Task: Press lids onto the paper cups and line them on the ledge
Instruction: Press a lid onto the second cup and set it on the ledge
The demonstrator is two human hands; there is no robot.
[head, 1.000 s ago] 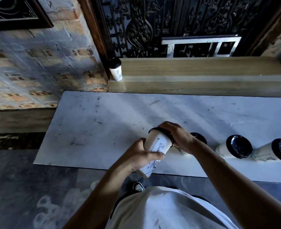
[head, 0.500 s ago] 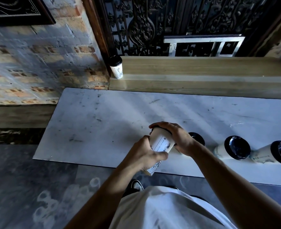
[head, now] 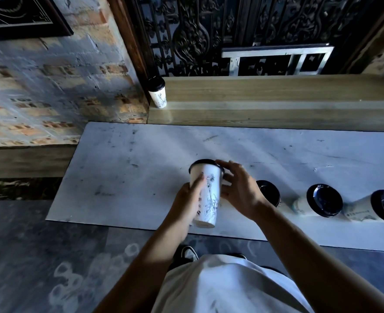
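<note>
My left hand (head: 187, 201) grips a white printed paper cup (head: 208, 195) with a black lid on it, held above the white marble counter (head: 130, 159). Beside the cup's right side, my right hand (head: 238, 190) has its fingers spread, fingertips near the lid's rim. Three more lidded cups stand along the counter's near edge: one (head: 269, 193) partly hidden behind my right wrist, a second (head: 322, 203) and a third (head: 383, 210). One lidded cup (head: 158, 92) stands at the left end of the wooden ledge (head: 277, 96).
A brick wall lies left of the ledge. Behind the ledge stand a dark ornate iron grille and a metal frame (head: 277, 57). The floor below the counter is grey tile.
My right hand has come off the lid and opened beside the cup. The cup has risen and turned more upright in my left hand.
</note>
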